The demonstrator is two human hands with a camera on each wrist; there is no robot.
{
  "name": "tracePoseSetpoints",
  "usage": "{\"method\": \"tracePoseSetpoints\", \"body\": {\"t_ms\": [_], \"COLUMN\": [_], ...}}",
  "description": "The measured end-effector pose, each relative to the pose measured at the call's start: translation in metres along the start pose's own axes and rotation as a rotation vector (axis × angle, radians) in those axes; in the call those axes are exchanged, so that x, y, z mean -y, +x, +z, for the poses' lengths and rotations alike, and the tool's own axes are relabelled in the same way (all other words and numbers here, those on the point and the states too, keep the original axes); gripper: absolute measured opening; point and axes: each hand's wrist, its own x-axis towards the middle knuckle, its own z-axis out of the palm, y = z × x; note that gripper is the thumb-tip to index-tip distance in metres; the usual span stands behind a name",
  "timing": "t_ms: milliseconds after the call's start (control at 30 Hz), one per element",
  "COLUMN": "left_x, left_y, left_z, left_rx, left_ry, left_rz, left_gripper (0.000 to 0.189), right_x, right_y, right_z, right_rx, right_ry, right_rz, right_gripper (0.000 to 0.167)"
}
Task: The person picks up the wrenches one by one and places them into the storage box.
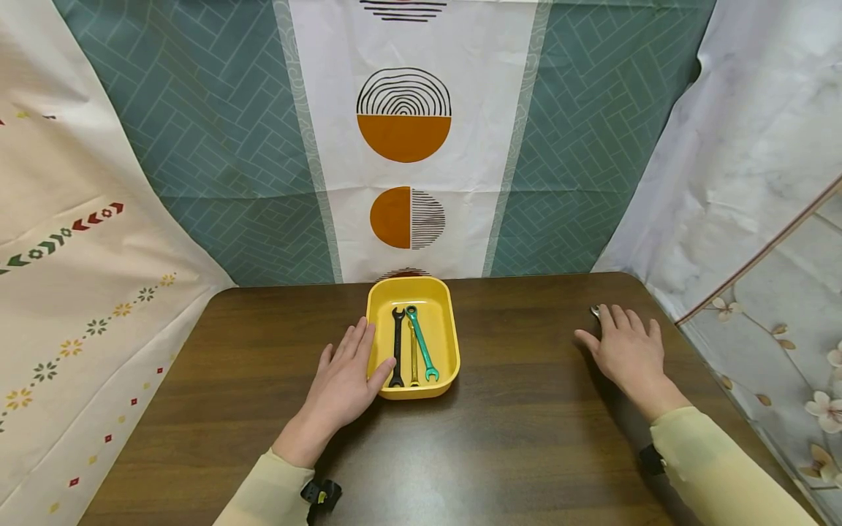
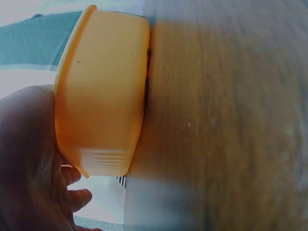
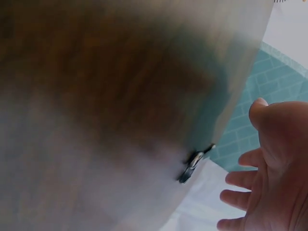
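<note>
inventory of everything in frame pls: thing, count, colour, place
tray: 1, yellow, centre of the table toward its far edge
wrenches: 3 in the tray, lying lengthwise side by side: black on the left, yellow in the middle, green on the right
metal tool: 1, silver, on the table at the right hand's fingertips, mostly hidden; kind cannot be told
table: 1, dark brown wood
backdrop cloths: patterned teal, white and orange behind the table; cream and white at the sides
left hand: flat on the table, fingers straight against the tray's left wall
right hand: flat on the table near the far right corner, fingers spread
</note>
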Motion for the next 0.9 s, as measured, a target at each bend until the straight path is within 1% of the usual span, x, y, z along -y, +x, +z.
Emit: {"method": "tracePoseSetpoints", "body": {"t_ms": [167,467,733,900], "left_x": [0.000,0.000,0.000,0.000], "left_y": [0.000,0.000,0.000,0.000], "left_z": [0.000,0.000,0.000,0.000], "left_rx": [-0.008,0.000,0.002,0.004], "left_ry": [0.001,0.000,-0.003,-0.003], "left_rz": [0.002,0.000,-0.002,-0.006], "left_gripper": [0.089,0.089,0.090,0.090], "right_x": [-0.005,-0.013,-0.017,-0.019], "right_y": [-0.003,-0.003,-0.002,-0.003], "right_z": [0.000,0.005,0.006,0.007], "right_rx": [0.003,0.007,0.069,0.075], "right_ry": [-0.013,-0.014,-0.018,-0.015], "right_rz": [0.004,0.011,0.031,0.030], "right_gripper": [0.075,0.073,0.070,0.064]}}
